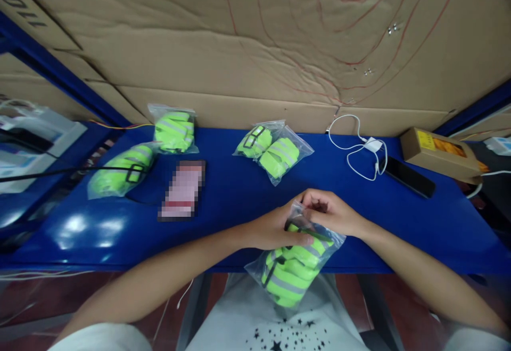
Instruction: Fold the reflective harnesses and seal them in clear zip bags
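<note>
**Bag of clear plastic holding banded neon-green fabric (293, 274), in both hands at the front edge of a glossy blue tabletop (225, 180)**

Nearest is our white shirt printed with black stars (279, 324). The bag slants across the front edge, its lower part over our lap; whether it touches the rim we cannot tell. Our left hand (277, 228) holds it, thumb across the front, the other fingers mostly hidden. Our right hand (335, 212) has its fingers curled narrow, pinching the bag's top.

Past our left forearm lies a flat rectangular device with a pixelated pink screen (181, 188), well back from the front edge. Left of it, a thin black cord (72, 172) crosses a plump clear bag of green fabric (114, 175). Bare blue runs from the device to the middle, room for the left arm.

Beyond our hands, past a strip of blue, two small clear bags of green fabric (281, 158) touch. Space tightens rightward: a black slab phone (411, 178), a white cable with a square plug (373, 144) and a brown cardboard box with a yellow label (435, 151).

Another clear green-filled bag (175, 132) sits near the rear left edge. Brown cardboard sheeting with red curves (279, 47) bounds the back.
</note>
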The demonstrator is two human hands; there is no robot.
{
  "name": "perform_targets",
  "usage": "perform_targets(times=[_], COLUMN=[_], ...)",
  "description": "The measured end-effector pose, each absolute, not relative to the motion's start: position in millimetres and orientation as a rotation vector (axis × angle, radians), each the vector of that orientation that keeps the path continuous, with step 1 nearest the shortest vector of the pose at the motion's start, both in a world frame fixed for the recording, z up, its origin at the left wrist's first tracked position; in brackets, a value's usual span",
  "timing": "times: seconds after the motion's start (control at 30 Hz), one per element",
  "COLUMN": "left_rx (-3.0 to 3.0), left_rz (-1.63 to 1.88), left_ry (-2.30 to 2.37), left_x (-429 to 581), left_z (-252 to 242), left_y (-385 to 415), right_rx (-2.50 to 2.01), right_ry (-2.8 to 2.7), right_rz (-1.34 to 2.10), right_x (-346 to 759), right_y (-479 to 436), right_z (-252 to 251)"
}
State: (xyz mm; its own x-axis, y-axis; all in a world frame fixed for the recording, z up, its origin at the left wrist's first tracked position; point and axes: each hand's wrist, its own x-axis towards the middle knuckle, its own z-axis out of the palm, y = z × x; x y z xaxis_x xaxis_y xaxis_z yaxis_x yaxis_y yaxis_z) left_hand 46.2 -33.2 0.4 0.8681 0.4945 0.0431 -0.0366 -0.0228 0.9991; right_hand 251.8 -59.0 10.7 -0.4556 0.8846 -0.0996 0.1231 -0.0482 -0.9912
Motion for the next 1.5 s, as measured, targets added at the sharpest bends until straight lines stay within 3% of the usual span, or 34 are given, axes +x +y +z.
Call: perform_targets(times=[0.3,0.43,1.07,1.37,1.5], left_rx=[1.544,1.483,1.521,1.805,2.142], left_rz=[0.450,0.600,0.780,0.954,1.128], left_ry=[0.384,0.594,0.749,0.816,0.925], left_x=[45.9,43.6,39.8,35.9,28.6], left_z=[-7.3,0.7,1.4,4.1,2.4], left_y=[-35.8,-32.3,-16.7,-7.9,10.3], right_rx=[-1.137,-1.189,-1.260,-1.432,-1.549], right_ry=[-1.709,-1.724,-1.793,-1.958,-1.896], right_rz=[1.341,1.280,1.256,0.984,0.659], right_x=[251.9,253.3,254.9,279.6,315.9], right_y=[-60.9,-59.6,-59.5,-46.7,-29.1], right_z=[11.8,12.6,14.9,16.6,22.1])
